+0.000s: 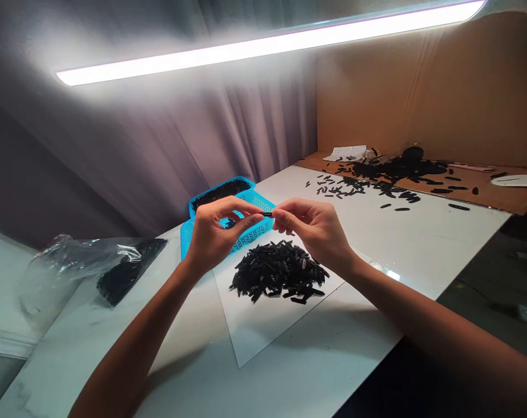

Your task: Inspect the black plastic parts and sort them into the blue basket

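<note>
Black and narrow, a small stick-like piece sits between the fingertips of both hands, its exposed middle bridging the short gap between them. The thumb and forefinger of the left hand are pinched on its left end; the right hand has its thumb and curled fingers closed about the other end. The step in hand looks like close two-handed handling of this one piece, perhaps checking or fitting it; whether it is single or two parts joined is too small to tell. The next move seems to call for both pinches staying in line, with light pressure, so that neither end slips or twists.

The piece's long axis runs crosswise from one set of fingertips to the other, nearly level. Its tips are covered by the fingers, so I cannot tell which end is the front.

Below the fingers, a heap of loose black slim pieces lies on a white flat sheet, pointing every which way. Just beyond the left fingers stands a bright blue perforated plastic basket; well beyond the right fingers, more black pieces lie scattered.
</note>
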A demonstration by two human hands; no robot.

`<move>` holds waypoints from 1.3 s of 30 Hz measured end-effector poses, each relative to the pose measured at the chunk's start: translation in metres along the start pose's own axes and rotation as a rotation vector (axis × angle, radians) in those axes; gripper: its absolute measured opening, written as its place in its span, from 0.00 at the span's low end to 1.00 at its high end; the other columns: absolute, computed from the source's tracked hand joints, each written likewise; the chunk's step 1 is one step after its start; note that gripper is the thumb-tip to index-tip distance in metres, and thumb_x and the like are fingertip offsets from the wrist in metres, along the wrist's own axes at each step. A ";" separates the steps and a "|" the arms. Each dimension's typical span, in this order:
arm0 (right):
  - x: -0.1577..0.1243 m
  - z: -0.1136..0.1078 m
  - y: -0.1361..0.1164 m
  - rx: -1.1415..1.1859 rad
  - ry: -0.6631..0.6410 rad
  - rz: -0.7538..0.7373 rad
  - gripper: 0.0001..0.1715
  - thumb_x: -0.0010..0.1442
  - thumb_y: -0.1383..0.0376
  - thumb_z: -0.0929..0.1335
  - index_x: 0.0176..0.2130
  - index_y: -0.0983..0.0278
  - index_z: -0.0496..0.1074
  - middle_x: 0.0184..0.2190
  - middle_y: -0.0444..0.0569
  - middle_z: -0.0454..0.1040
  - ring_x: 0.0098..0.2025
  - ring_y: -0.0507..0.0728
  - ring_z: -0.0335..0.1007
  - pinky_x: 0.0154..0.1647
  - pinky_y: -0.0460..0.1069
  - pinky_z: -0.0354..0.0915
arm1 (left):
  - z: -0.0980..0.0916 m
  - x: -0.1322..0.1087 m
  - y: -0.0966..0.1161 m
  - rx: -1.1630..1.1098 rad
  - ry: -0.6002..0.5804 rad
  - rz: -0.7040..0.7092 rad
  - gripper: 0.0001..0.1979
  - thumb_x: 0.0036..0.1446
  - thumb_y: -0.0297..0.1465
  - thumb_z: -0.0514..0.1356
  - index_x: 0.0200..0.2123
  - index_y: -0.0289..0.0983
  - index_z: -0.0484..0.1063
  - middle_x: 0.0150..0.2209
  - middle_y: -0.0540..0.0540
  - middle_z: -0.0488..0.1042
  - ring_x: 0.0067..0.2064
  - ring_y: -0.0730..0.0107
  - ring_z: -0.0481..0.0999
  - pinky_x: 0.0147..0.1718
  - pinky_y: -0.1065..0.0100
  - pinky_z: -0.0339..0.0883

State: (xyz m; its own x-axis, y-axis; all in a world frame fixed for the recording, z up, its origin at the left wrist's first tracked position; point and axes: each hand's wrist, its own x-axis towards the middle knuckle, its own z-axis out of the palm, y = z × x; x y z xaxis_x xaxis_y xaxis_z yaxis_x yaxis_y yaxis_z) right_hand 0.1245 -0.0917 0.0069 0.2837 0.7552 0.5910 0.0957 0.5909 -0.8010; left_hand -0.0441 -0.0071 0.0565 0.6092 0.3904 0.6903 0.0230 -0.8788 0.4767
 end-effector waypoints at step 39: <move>0.009 -0.008 0.021 -0.078 -0.266 0.363 0.09 0.59 0.63 0.70 0.35 0.67 0.76 0.25 0.46 0.76 0.27 0.53 0.74 0.33 0.49 0.70 | 0.009 -0.005 -0.021 0.084 -0.368 -0.148 0.10 0.56 0.32 0.67 0.42 0.40 0.75 0.36 0.49 0.80 0.37 0.68 0.78 0.35 0.68 0.71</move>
State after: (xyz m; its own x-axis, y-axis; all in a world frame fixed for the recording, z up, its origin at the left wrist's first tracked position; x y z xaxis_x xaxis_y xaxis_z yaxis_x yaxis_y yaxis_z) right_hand 0.1364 -0.0753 -0.0054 0.0582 0.9622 0.2662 0.1093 0.2589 -0.9597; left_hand -0.0404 0.0070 0.0380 0.8374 0.4034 0.3689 0.1871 -0.8455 0.5001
